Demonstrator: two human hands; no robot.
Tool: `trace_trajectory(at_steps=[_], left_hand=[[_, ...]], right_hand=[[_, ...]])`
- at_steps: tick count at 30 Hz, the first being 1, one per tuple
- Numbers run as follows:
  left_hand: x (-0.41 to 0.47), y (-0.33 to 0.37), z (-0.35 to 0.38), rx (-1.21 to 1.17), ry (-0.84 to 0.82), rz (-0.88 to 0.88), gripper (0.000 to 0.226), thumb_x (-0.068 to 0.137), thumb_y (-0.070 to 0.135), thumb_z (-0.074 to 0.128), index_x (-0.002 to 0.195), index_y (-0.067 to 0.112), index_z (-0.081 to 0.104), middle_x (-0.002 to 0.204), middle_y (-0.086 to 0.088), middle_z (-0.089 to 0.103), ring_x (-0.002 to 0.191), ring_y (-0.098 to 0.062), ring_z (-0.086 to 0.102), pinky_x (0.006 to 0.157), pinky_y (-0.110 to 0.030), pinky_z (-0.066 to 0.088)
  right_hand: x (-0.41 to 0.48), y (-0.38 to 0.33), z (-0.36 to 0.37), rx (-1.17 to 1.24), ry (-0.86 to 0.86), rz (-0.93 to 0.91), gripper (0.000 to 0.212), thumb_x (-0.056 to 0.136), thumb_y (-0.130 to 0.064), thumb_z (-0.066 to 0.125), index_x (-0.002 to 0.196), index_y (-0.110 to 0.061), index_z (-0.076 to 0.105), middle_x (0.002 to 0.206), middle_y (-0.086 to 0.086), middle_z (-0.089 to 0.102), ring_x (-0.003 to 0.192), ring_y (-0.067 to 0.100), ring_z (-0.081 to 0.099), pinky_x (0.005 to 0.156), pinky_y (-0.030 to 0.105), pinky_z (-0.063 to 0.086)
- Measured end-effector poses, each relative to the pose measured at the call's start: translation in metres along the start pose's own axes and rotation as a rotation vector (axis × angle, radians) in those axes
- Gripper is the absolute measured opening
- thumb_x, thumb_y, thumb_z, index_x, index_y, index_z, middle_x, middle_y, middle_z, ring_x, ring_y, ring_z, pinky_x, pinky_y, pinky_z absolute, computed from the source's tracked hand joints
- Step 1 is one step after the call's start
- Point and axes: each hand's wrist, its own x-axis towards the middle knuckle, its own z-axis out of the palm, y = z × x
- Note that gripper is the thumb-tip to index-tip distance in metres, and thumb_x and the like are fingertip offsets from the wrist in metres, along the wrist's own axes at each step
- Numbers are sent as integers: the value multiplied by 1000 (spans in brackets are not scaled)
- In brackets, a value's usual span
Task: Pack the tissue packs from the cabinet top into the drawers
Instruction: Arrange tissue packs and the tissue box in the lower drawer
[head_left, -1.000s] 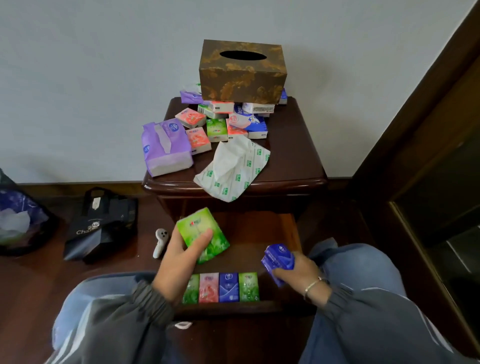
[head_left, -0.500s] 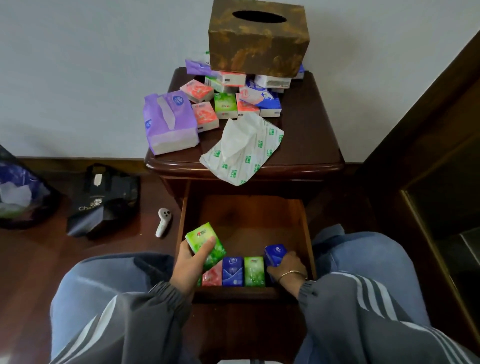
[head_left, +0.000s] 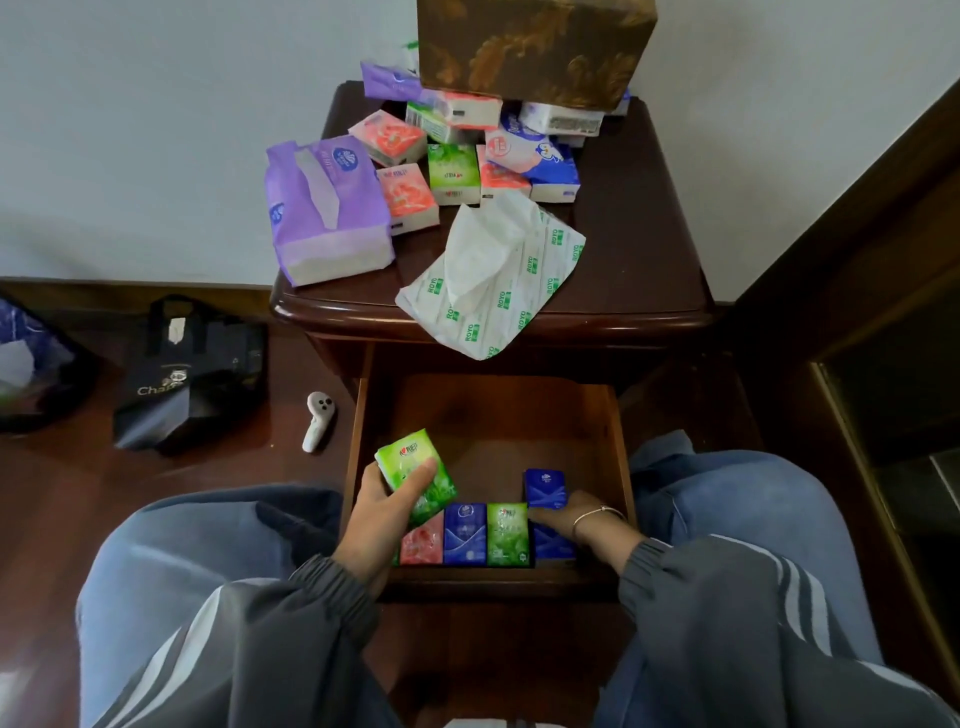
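The open wooden drawer holds a row of small tissue packs along its front: red, blue, green and another blue under my right hand. My left hand grips a green tissue pack over the drawer's left end. My right hand holds a blue tissue pack upright at the row's right end. On the dark cabinet top lie several small packs, a purple soft pack and a white-green soft pack.
A brown tissue box sits on packs at the cabinet's back. A black bag and a white earbud-shaped object lie on the floor to the left. My knees flank the drawer. A dark door frame rises at right.
Both hands have come down into the drawer. The blue pack now stands at the right end of the row, and the green pack is lower over the left end. My head has tilted downward.
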Motion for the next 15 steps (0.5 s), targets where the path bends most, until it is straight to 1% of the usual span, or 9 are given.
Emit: trace_trajectory(at_steps=[2, 3, 5, 7, 9, 10, 12, 14, 15], left_hand=[[0, 0, 1, 2, 8, -4, 32, 84, 32, 70, 110, 26, 52, 109, -7, 70, 92, -20, 73, 72, -33, 57], [0, 0, 1, -3, 9, -7, 31, 84, 32, 70, 109, 26, 52, 108, -7, 70, 90, -19, 73, 68, -31, 58], [-1, 1, 2, -9, 15, -13, 32, 84, 31, 70, 110, 25, 52, 107, -7, 70, 87, -19, 74, 61, -28, 58], [-2, 1, 3, 8, 27, -10, 37, 84, 32, 70, 114, 23, 51, 109, -7, 70, 90, -20, 73, 67, -31, 58], [-2, 2, 3, 17, 34, -12, 39, 84, 32, 70, 116, 22, 50, 110, -7, 70, 94, -21, 72, 74, -34, 58], [-2, 2, 3, 17, 35, -12, 38, 84, 32, 70, 116, 22, 50, 110, -7, 69, 95, -22, 71, 75, -35, 58], [-3, 3, 3, 23, 34, -16, 38, 85, 33, 70, 115, 23, 50, 109, -7, 69, 94, -21, 72, 72, -34, 58], [-3, 5, 3, 29, 34, -24, 34, 85, 34, 69, 112, 26, 50, 108, -6, 69, 91, -20, 72, 67, -30, 57], [-4, 6, 4, 29, 34, -26, 32, 85, 34, 69, 109, 27, 50, 107, -5, 69, 91, -19, 72, 65, -29, 57]], right_hand=[[5, -1, 0, 23, 142, -22, 50, 84, -46, 61, 115, -7, 57, 121, 14, 61, 108, 29, 58, 80, 30, 45], [9, -1, 1, 10, 196, -30, 55, 86, -45, 60, 123, -6, 51, 125, 15, 58, 111, 31, 56, 84, 32, 45], [15, -2, 2, 8, 236, -62, 64, 87, -41, 59, 136, -6, 38, 134, 17, 50, 120, 32, 51, 93, 35, 44], [21, -4, 3, 58, 228, -82, 69, 86, -36, 62, 141, -8, 31, 140, 16, 44, 126, 32, 45, 100, 37, 41], [26, -6, 3, 162, 202, -71, 70, 83, -30, 67, 141, -10, 33, 141, 14, 43, 126, 30, 45, 102, 38, 41], [27, -6, 3, 235, 183, -57, 69, 82, -25, 69, 140, -12, 35, 139, 13, 45, 123, 30, 47, 99, 38, 44], [28, -6, 4, 372, 149, -24, 66, 78, -16, 73, 136, -14, 40, 133, 12, 50, 115, 28, 52, 87, 36, 50], [29, -4, 4, 470, 156, -5, 59, 76, -10, 74, 128, -15, 46, 127, 12, 54, 107, 27, 56, 75, 33, 50], [29, -3, 4, 515, 173, -3, 54, 76, -7, 74, 123, -15, 49, 124, 13, 55, 102, 27, 57, 73, 34, 50]])
